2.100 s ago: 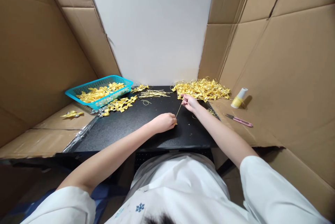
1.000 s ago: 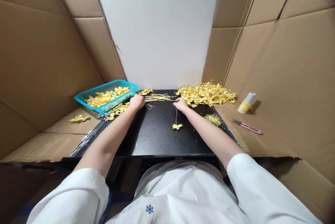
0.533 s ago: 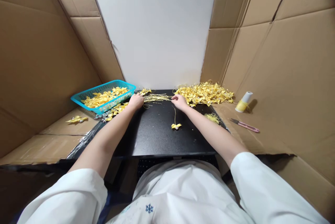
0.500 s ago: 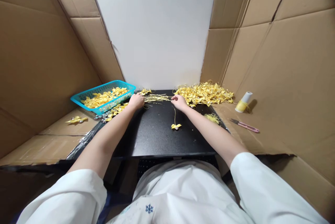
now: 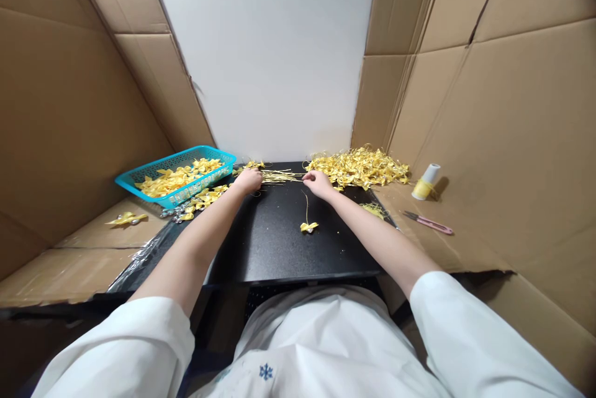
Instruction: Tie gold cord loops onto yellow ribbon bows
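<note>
Your blue basket (image 5: pixel 200 187) holds yellow bows (image 5: pixel 181 177); thin, straight cords (image 5: pixel 282 176) lie between your left hand (image 5: pixel 249 180) and right hand (image 5: pixel 319 184), finger grip unclear.

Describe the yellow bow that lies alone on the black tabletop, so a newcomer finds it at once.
Start at the black tabletop. In the picture, below the right hand, lies one small yellow ribbon bow. Unlike the heaped bows farther back, it sits alone, its thin cord pointing toward that hand.
</note>
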Motion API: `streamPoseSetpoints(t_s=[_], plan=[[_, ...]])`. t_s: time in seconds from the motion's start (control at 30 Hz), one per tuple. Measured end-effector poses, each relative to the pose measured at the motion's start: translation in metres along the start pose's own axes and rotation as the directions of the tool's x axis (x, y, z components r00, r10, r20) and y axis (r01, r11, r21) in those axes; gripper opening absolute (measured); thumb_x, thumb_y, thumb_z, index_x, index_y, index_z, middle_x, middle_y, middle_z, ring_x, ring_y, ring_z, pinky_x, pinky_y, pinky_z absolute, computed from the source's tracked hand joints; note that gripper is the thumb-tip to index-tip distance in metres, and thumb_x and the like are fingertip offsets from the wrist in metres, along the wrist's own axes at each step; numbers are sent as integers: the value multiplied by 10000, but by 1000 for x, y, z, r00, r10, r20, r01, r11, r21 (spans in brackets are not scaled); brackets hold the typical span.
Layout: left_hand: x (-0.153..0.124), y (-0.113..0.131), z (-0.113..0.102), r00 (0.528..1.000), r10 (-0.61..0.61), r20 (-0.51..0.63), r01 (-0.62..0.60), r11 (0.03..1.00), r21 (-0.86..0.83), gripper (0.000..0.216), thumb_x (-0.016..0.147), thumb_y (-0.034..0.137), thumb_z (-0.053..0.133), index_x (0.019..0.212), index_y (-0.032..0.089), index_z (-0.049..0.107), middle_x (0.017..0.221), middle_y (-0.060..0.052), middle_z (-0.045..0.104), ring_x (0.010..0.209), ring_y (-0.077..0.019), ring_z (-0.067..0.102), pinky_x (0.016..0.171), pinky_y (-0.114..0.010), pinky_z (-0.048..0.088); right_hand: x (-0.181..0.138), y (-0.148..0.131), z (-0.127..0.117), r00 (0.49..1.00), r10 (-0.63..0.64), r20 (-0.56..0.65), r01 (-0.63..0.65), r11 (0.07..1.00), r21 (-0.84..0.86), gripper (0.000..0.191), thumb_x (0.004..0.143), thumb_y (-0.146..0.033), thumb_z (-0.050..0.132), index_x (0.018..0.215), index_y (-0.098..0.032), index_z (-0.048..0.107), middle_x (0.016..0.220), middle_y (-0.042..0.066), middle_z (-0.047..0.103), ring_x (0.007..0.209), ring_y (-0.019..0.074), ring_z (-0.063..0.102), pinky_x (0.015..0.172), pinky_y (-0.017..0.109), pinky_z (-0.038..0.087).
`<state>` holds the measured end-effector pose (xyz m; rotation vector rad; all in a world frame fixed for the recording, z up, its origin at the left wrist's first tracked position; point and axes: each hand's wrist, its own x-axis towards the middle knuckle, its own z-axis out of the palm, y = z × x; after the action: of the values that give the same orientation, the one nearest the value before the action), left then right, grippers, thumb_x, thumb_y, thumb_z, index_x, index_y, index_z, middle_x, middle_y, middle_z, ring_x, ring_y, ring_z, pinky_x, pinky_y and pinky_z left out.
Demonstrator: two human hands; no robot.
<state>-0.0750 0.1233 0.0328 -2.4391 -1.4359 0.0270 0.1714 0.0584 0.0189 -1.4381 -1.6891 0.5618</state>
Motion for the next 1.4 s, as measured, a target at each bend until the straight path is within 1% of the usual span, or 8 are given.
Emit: streamPoseSetpoints(t_s=[0.33, 0.53, 0.63, 0.73, 0.87, 1.03, 1.27, 1.4], plan=[[3, 6, -28, 987, -132, -91, 137, 990, 46, 303, 813, 164, 465, 999, 57, 679, 970, -238, 685, 999, -336, 607, 843, -402, 401, -5, -16, -4, 989, -133, -59, 121, 977, -175, 173, 832, -166, 580, 979, -161, 671, 929, 42, 673, 866, 159, 616, 807, 273, 469], [-12, 57, -57, 971, -33, -239, 31, 999, -10, 286, 846, 162, 442, 950, 77, 694, 913, -217, 694, 980, -341, 605, 820, -414, 416, -17, -40, -5, 943, -318, 93, 320, 800, -508, 326, 853, -310, 648, 1144, -164, 638, 1123, 122, 653, 1019, 256, 619, 858, 339, 456], [-26, 84, -65, 958, -17, -286, -5, 997, -77, 275, 861, 167, 435, 910, 91, 695, 903, -197, 696, 944, -318, 609, 808, -397, 434, -25, -42, -7, 940, -269, 209, 340, 728, -595, 204, 902, -257, 577, 1025, -155, 703, 1048, 140, 677, 973, 263, 642, 839, 338, 450], [-39, 106, -62, 941, -63, -334, -20, 971, -238, 254, 853, 160, 460, 891, 114, 707, 895, -160, 704, 906, -272, 625, 807, -354, 457, -36, -38, -14, 956, -194, 221, 289, 757, -587, 231, 930, -231, 526, 923, -164, 747, 994, 132, 691, 926, 240, 646, 807, 315, 443], [-51, 128, -48, 949, -167, -269, -39, 782, -622, 226, 774, 129, 556, 898, 150, 744, 800, -68, 734, 734, -191, 653, 734, -287, 488, -51, -27, -24, 980, -129, 153, 190, 846, -499, 231, 916, -275, 566, 900, -184, 778, 961, 108, 661, 919, 222, 616, 792, 307, 449], [-53, 139, -36, 960, -246, -132, 28, 553, -833, 68, 680, 174, 688, 690, 152, 751, 652, -55, 716, 632, -181, 643, 644, -282, 483, -64, -19, -28, 990, -139, -11, 117, 871, -476, 196, 873, -283, 617, 842, -210, 796, 999, 107, 620, 1048, 254, 543, 862, 339, 440], [-46, 145, -18, 871, -485, 77, 12, -135, -991, 158, 620, 230, 756, 722, 126, 695, 532, 1, 631, 493, -102, 568, 580, -241, 485, -66, -7, -17, 997, -57, -50, 46, 978, -205, 226, 876, -278, 586, 853, -191, 793, 755, 45, 703, 743, 175, 637, 731, 274, 460], [-50, 151, -14, 820, -571, 38, -52, -140, -989, 169, 643, 245, 756, 742, 138, 671, 612, -2, 647, 555, -105, 588, 565, -224, 480, -69, -3, -11, 998, 6, -61, -9, 999, -53, 170, 835, -242, 631, 795, -180, 785, 729, 38, 745, 743, 190, 688, 734, 268, 493]])
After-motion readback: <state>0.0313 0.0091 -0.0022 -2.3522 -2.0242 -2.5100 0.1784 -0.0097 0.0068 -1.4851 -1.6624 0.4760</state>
